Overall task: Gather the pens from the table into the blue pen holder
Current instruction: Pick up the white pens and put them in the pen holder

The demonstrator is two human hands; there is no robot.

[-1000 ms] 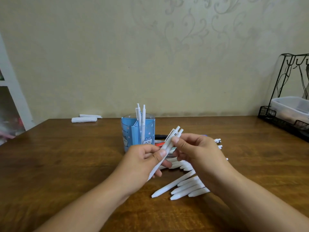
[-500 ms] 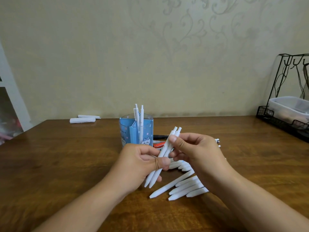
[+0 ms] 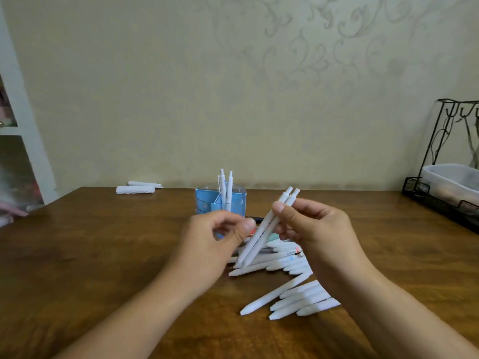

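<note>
- Pale patterned wallpaper runs behind a brown wooden table [image 3: 77, 255].
- Near the table's far edge stands the blue pen holder [image 3: 220, 202], with three white pens [image 3: 225, 189] upright in it.
- The right hand [image 3: 313, 229] pinches two white pens [image 3: 267, 226] between thumb and curled fingers; they tilt, buttons up and to the right, tips down over the pile.
- The left hand [image 3: 215, 237] hovers just beside those two pens, fingers loosely curled, thumb near the forefinger, holding nothing.
- A loose pile of white pens [image 3: 290, 294] lies on the table under and in front of the hands, nearer than the holder.
- Far left lie two white rolls [image 3: 136, 189].
- At the right edge stands a black wire rack [image 3: 440, 198] with a clear plastic box [image 3: 456, 182] in it.
</note>
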